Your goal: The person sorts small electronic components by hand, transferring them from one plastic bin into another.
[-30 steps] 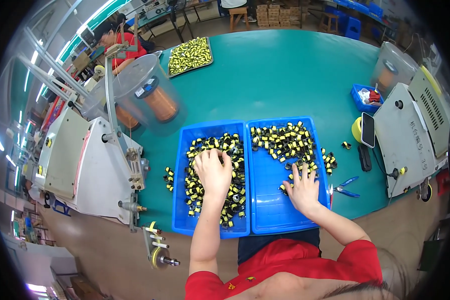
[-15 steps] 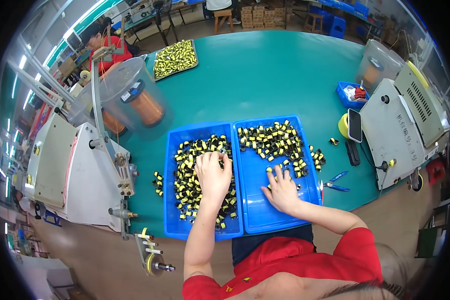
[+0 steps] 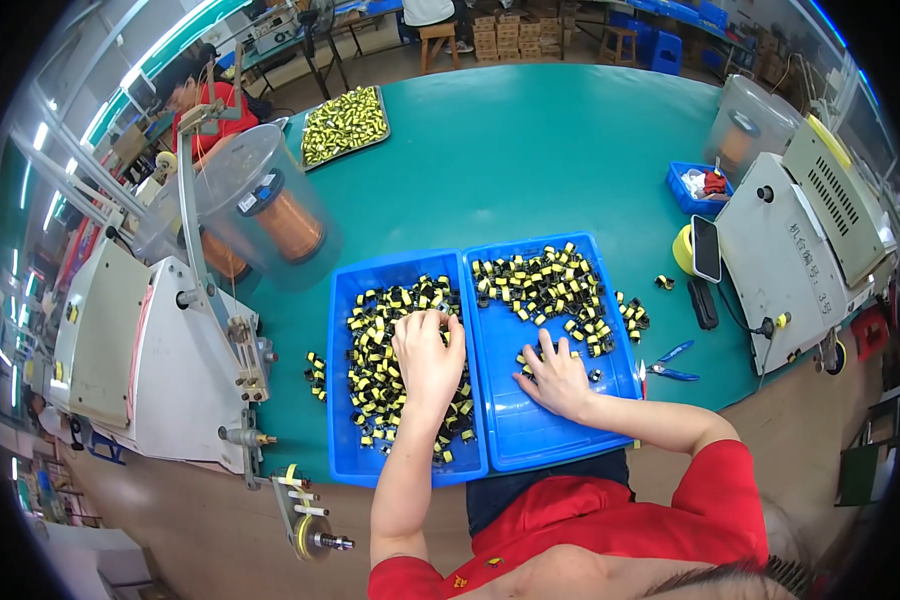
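My left hand (image 3: 428,355) is over the left blue tray (image 3: 353,466), fingers bent down and drawn together; whatever is at their tips is hidden. Below it lies a deep heap of small black coils wrapped in yellow tape (image 3: 375,345). Inside the right blue tray (image 3: 530,440), my right hand (image 3: 558,380) rests palm down with its fingers apart, touching a few coils on the tray's floor. More of the same coils (image 3: 545,285) cover the far part of that tray. One coil (image 3: 595,376) lies just right of my right hand.
Loose coils (image 3: 632,316) lie outside the right tray, near blue-handled cutters (image 3: 675,364) and a phone (image 3: 706,250) on a yellow stand. Winding machines (image 3: 185,360) flank the green table (image 3: 530,140). A metal tray of yellow parts (image 3: 345,125) sits far left; a person in red (image 3: 220,115) is beyond.
My right hand has shifted slightly left and nearer to me, its fingers now among a few coils. My left hand stays over the heap, its fingers slightly lower.
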`<state>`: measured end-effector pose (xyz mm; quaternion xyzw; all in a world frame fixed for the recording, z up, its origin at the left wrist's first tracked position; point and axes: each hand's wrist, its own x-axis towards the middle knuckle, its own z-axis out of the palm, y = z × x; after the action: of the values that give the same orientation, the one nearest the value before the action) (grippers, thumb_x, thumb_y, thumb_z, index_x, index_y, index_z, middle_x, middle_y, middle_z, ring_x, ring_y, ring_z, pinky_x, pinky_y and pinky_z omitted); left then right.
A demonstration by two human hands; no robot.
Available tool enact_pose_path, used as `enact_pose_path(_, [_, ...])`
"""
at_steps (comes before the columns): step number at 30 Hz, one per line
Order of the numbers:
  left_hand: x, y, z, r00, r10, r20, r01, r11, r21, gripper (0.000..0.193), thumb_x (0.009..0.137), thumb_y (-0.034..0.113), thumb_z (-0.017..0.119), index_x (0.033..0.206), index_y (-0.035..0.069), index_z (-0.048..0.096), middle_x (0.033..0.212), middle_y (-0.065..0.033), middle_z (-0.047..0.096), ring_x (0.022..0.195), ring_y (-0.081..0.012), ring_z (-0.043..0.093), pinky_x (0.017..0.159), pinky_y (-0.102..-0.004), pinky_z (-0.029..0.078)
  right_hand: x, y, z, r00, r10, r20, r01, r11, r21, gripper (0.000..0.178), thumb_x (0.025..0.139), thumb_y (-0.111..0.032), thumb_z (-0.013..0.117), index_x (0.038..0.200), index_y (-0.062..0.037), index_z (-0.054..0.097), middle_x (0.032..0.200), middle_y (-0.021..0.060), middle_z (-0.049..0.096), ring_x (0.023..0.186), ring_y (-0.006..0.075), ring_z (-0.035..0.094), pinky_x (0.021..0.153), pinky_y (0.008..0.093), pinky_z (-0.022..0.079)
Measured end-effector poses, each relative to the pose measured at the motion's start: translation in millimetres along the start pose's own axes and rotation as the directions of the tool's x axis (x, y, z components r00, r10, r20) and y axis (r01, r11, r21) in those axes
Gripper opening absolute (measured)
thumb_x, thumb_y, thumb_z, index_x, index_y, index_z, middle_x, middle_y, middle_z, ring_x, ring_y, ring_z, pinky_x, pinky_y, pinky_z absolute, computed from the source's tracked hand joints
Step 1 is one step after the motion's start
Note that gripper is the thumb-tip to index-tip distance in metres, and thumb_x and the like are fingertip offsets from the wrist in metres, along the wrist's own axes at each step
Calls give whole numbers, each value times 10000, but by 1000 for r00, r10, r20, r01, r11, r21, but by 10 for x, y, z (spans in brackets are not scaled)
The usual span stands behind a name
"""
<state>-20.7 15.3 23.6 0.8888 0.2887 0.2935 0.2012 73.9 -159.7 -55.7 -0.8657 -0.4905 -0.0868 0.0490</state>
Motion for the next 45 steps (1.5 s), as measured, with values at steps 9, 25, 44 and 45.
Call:
enact_pose_path(9, [-5,12,19,1000,16,-4,-16,1000,2,132,805,179,602,794,47,605,892,-84,583,933,-271,496,835,-391,386,-20,-48,73,999,32,-43,-25,989,145,419,733,-308,602,1089,-99,527,1246,270,359,977,367,449,709,465,453])
enact_pose_path(25, [-15,29,43,999,45,-7,-45,999,-4,139,812,174,601,789,38,597,867,-101,585,900,-280,499,821,-385,386,106,7,71,992,29,-121,-11,989,144,347,777,-317,614,1055,-123,545,1127,230,437,804,357,527,402,359,505])
enact_pose_path(44, [-33,41,108,995,100,4,-100,994,-34,139,811,158,598,770,25,583,833,-103,578,893,-286,505,819,-387,381,155,71,178,989,-85,-117,111,966,234,271,824,-305,575,1056,-184,504,941,238,476,743,357,567,417,391,487])
enact_pose_path(45, [-35,39,108,994,110,1,-110,993,-45,132,810,147,597,771,22,583,822,-103,576,878,-283,508,806,-382,386,158,62,136,997,-57,-58,71,956,284,269,829,-308,568,1058,-183,504,916,224,475,748,359,570,455,425,495])
